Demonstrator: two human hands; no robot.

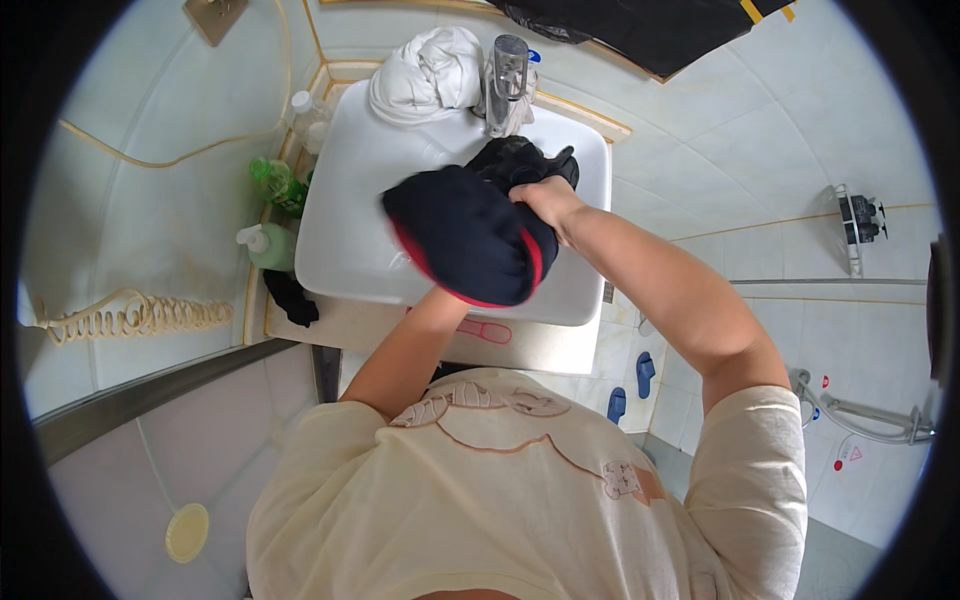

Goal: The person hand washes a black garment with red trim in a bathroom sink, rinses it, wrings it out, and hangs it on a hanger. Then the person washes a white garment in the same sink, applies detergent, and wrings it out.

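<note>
Sink (335,220) holding white cloth (428,78)
Navy garment (455,225) slants far-left to near-right; right hand (556,207) clutches dark fabric (518,160); left hand's hold unclear.

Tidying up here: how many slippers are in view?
2, on the floor below and right of the sink: one slipper, another slipper to its right. Others may be hidden.

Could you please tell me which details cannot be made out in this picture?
In the head view:
Left hand: hidden by the navy cloth; its grip is unknown.
Right hand: some fingers hidden by the hand itself and the cloth.
Navy cloth's left edge: blurred.
Sink: drain not visible, probably behind the cloth.
Black sheet: cut off by the upper edge.
</note>
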